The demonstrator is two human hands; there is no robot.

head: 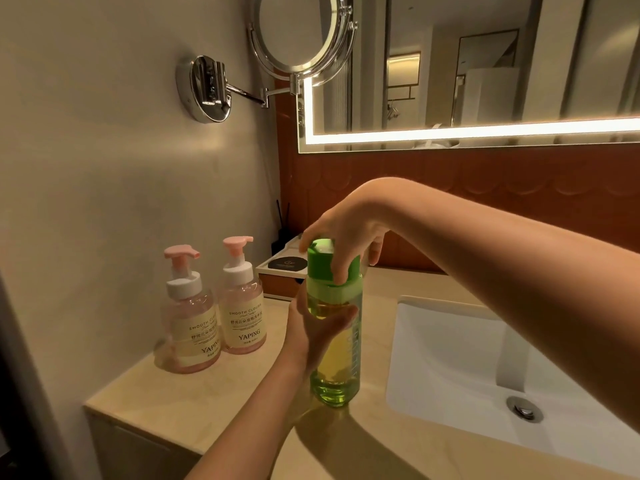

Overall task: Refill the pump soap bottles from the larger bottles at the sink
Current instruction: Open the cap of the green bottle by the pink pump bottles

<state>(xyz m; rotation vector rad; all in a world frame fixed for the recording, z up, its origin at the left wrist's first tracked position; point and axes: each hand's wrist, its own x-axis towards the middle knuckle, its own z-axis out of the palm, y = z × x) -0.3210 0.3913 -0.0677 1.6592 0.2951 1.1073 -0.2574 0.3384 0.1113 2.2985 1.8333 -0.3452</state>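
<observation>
We've got the green bottle [337,358] upright just left of the sink [450,368], left hand [311,336] wrapped round its middle, right hand [346,230] fingers [341,270] curled on its green cap [320,263]. Two pink pump bottles [192,327] (labels read SMOOTH CLOUDS, YAPING) stand on the beige counter [221,403] by the wall [104,168].

I saw the left hand [311,336] grip the green bottle [337,368] (yellowish liquid inside), the right hand [349,230] curled on its green cap [320,265]; two pump bottles [190,327] [244,306] stood at nine o'clock.

A backlit mirror [485,64] glows above rust tiles [450,188], beside a beige wall [104,168].
</observation>
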